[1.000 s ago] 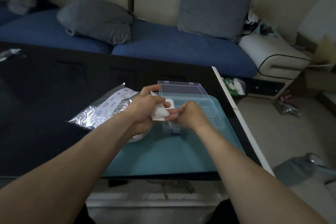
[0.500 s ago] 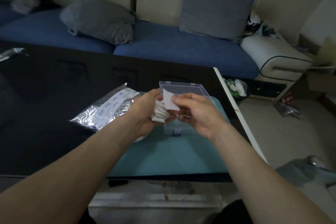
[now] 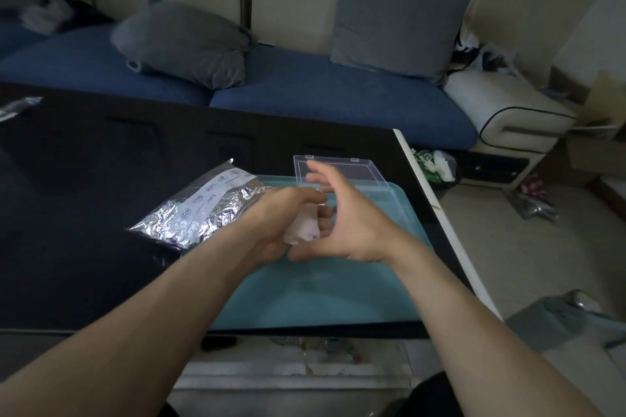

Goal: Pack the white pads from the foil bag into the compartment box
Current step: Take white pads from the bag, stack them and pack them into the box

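holding pads (image 3: 302, 228) in left hand (image 3: 271, 223), fingers curled round | right hand (image 3: 342, 220) was spread, empty | pads looked light, soft; pinch one edge | box (image 3: 376, 176) was open

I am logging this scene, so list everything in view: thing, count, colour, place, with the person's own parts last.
white pads: small stack, white, held in left hand
foil bag: one, silver, on table left of mat
compartment box: one, clear, lid up, far end of mat
mat: one, teal, on table near right edge
table: one, black
sofa: one, blue seat, cream back, behind table
cushions: two, grey, on sofa
left hand: grips pads
right hand: open, beside pads, above mat
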Motion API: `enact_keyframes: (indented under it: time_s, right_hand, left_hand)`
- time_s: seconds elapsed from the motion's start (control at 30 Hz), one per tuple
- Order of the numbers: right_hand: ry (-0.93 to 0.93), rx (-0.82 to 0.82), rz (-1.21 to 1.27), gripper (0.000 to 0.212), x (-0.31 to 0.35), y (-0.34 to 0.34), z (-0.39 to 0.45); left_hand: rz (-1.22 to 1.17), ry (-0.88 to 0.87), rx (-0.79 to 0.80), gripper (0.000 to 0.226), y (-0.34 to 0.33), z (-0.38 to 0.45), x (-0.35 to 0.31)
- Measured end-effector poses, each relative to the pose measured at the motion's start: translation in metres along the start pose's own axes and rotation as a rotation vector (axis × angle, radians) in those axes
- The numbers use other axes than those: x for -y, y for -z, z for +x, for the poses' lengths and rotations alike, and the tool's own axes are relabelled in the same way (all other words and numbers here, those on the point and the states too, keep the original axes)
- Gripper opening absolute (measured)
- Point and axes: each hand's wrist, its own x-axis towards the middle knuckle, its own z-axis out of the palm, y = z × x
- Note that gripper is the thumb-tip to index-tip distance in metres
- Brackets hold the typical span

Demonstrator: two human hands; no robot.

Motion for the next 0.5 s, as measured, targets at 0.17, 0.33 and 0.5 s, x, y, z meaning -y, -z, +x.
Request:
enact_keyframes:
  time_s: [0.17,0.33,0.5]
  right_hand:
    - [0.096,-0.101,-0.007,0.066,0.007,0.003,-0.001]
    - [0.048,-0.042,0.1,0.09,0.004,0.007,-0.003]
    - [0.055,-0.108,-0.16,0.071,0.01,0.009,-0.004]
  left_hand:
    - [-0.1,0.015,0.237,0.025,0.001,-0.01,-0.008]
    - [-0.069,0.064,0.239,0.013,0.0,-0.011,-0.007]
    - [-0.027,0.016,0.177,0.01,-0.001,-0.003,0.002]
